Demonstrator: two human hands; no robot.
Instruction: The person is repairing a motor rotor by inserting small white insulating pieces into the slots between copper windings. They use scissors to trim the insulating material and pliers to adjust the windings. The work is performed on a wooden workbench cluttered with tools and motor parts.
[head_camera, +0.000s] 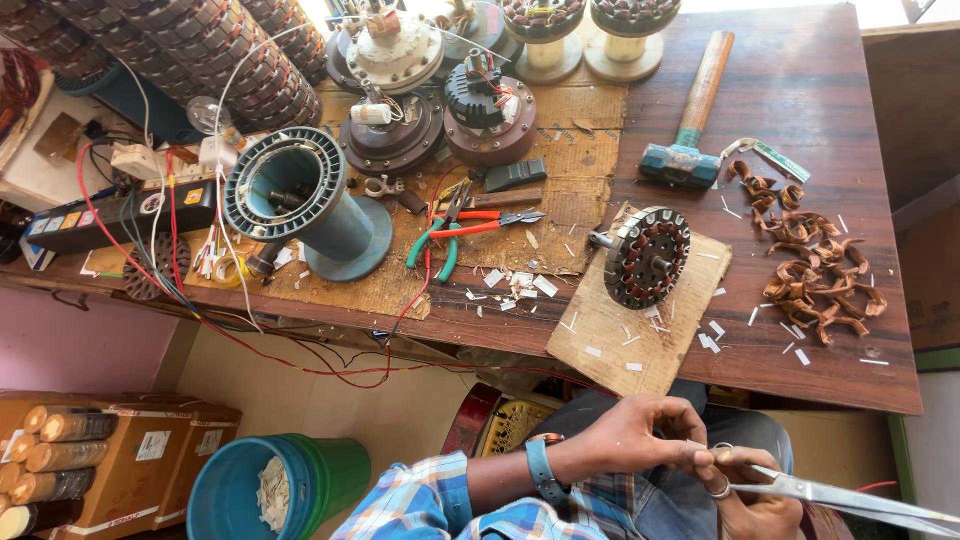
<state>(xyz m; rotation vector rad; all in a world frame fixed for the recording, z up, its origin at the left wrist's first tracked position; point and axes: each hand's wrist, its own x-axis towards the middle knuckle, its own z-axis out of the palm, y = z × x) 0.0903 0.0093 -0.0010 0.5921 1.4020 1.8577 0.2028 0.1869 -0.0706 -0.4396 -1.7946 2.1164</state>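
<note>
- Here, the left hand (640, 432) hangs below the near edge of the wooden workbench (800, 90), over the lap; its fingertips are pinched together on something small, too slight to identify.
- The right hand (745, 495), just beside it and partly cut off by the frame bottom, has its fingers closed through the handles of a pair of scissors (850, 497); the blades point away to the right, and whether they are apart or together cannot be told. Working over the lap probably lets trimmings fall clear of the workbench.
- The motor stator (647, 255) rests on a cardboard sheet (620, 340) at the workbench's near edge, directly above the hands, the card presumably cushioning it and catching debris; white slivers lie scattered on and around it.
- Curled copper strips (815, 275) form a heap to the right of the stator, well apart from it, as discarded scrap.
- A hammer (690, 110) lies toward the workbench's far side, handle pointing away; red-handled pliers (480, 222) and a blue winding former (310, 200) sit to the left of the stator, within reach.
- Below the workbench's left end stands a green bucket (280, 490) holding pale scraps.
- The object in the pinch, the right wrist, and the scissor tips are hidden or cropped.
</note>
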